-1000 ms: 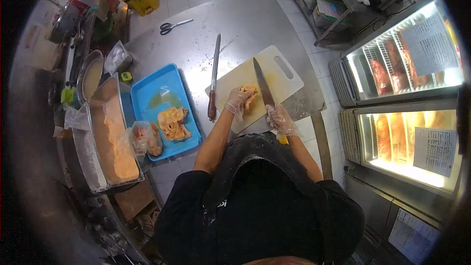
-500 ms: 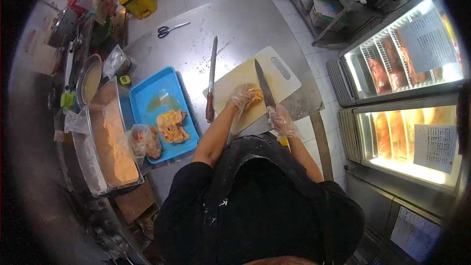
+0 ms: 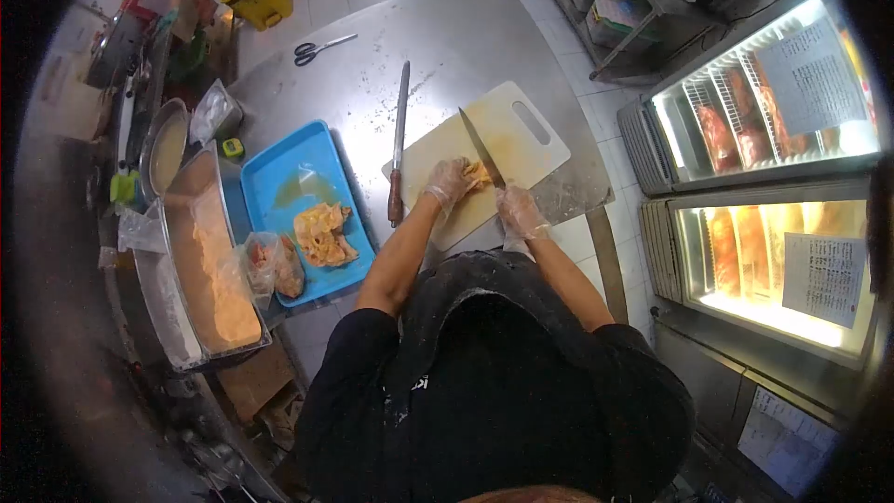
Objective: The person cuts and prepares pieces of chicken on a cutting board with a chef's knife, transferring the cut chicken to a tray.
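A small piece of yellowish raw meat (image 3: 478, 174), which looks like chicken, lies on the white cutting board (image 3: 438, 146). My left hand (image 3: 448, 183), in a clear plastic glove, is closed on the meat near the board's middle. My right hand (image 3: 521, 212), gloved too, grips a long kitchen knife (image 3: 480, 143) by its handle, which the fingers hide. The blade slants up and left across the board, its edge right beside the meat and the left fingertips. Left of the board lies a sharpening steel (image 3: 400, 130) with a brown handle.
A blue tray (image 3: 270, 168) holds raw chicken (image 3: 323, 235) and a plastic bag of meat (image 3: 275, 265). Beside it stands a metal pan (image 3: 223, 210) with orange-tinted powder. Scissors (image 3: 323, 48) lie farther back on the steel table (image 3: 456, 28); a lit glass-door fridge (image 3: 764, 251) stands right.
My right hand has moved slightly left and up, and the knife now leans farther left over the board, closer to the meat. My left hand still holds the meat.
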Demonstrator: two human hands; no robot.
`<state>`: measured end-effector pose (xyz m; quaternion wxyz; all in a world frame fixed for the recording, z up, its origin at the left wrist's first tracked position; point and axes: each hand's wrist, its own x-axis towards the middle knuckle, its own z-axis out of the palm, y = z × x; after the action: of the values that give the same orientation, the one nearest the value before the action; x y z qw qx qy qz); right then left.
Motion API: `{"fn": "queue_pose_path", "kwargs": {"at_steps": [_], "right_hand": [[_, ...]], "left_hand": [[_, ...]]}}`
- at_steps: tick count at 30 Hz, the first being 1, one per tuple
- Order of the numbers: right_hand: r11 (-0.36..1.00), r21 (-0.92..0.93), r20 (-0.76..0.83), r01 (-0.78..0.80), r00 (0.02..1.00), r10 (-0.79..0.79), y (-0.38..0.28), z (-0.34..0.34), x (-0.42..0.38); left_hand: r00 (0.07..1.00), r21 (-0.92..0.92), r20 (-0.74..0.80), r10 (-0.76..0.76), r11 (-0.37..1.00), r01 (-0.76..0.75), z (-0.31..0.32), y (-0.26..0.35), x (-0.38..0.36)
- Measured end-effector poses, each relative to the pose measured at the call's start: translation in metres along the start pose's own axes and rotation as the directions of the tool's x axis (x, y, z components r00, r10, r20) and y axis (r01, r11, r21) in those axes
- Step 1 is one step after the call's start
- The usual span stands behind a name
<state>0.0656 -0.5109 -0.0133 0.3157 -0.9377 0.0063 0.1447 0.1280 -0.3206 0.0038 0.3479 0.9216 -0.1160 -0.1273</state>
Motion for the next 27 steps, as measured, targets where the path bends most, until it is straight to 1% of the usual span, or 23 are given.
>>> {"fn": "queue_pose_path", "kwargs": {"at_steps": [2,4,5,6,8,9,11,12,14,15,17,18,21,23,24,27], "right_hand": [[0.977,0.201,-0.058,0.072,0.996,-0.061,0.004,0.001,-0.005],[0.972,0.178,-0.101,0.151,0.986,-0.135,-0.002,-0.005,-0.009],[0.98,0.051,-0.105,0.192,0.977,-0.186,-0.004,-0.01,-0.009],[0.97,-0.077,-0.103,0.23,0.966,-0.237,-0.006,-0.014,-0.008],[0.954,-0.153,-0.171,0.257,0.944,-0.282,-0.004,-0.009,-0.003],[0.945,-0.189,-0.2,0.268,0.932,-0.304,-0.003,-0.003,-0.002],[0.957,-0.191,-0.173,0.218,0.952,-0.252,0.006,0.011,0.008],[0.962,-0.195,-0.162,0.192,0.961,-0.224,0.01,0.014,0.012],[0.933,-0.244,-0.131,0.264,0.944,-0.302,-0.016,-0.009,0.005],[0.917,-0.266,-0.109,0.298,0.935,-0.336,-0.025,-0.017,0.0],[0.867,-0.304,-0.095,0.396,0.892,-0.441,-0.001,-0.002,0.005],[0.837,-0.32,-0.088,0.444,0.865,-0.493,-0.001,-0.001,0.005],[0.953,-0.159,-0.03,0.258,0.964,-0.266,-0.002,-0.006,-0.012],[0.922,-0.307,-0.047,0.236,0.964,-0.262,-0.001,0.0,-0.022],[0.898,-0.379,-0.057,0.224,0.963,-0.264,0.0,0.003,-0.025],[0.889,-0.391,0.062,0.239,0.97,-0.234,0.002,0.013,-0.009]], "left_hand": [[1.0,-0.125,-0.007,0.014,0.992,-0.014,-0.005,-0.003,-0.008],[0.999,-0.025,-0.033,-0.021,0.999,0.02,-0.002,-0.004,-0.009],[0.998,0.022,-0.05,-0.037,0.999,0.038,0.0,-0.004,-0.009],[0.986,0.036,-0.166,0.035,0.999,-0.029,0.001,-0.003,-0.01],[0.909,0.086,-0.38,0.172,0.985,-0.15,0.006,0.0,-0.016],[0.925,0.127,-0.328,0.191,0.979,-0.158,0.006,0.004,-0.016],[0.952,0.203,-0.211,0.221,0.963,-0.178,0.006,0.012,-0.02],[0.95,0.196,-0.22,0.224,0.964,-0.182,0.009,0.011,-0.021],[0.942,0.179,-0.239,0.235,0.964,-0.195,0.016,0.011,-0.022],[0.943,0.16,-0.235,0.236,0.966,-0.202,0.011,0.018,-0.026],[0.946,0.122,-0.228,0.231,0.971,-0.208,-0.011,0.035,-0.038],[0.943,0.115,-0.231,0.239,0.969,-0.218,-0.008,0.03,-0.039],[0.935,0.119,-0.227,0.272,0.961,-0.251,0.012,0.012,-0.033],[0.932,0.157,-0.201,0.302,0.949,-0.274,0.026,0.0,-0.032],[0.937,0.135,-0.208,0.282,0.957,-0.258,0.026,0.001,-0.033],[0.953,0.084,-0.204,0.223,0.974,-0.21,0.027,0.002,-0.039]]}}
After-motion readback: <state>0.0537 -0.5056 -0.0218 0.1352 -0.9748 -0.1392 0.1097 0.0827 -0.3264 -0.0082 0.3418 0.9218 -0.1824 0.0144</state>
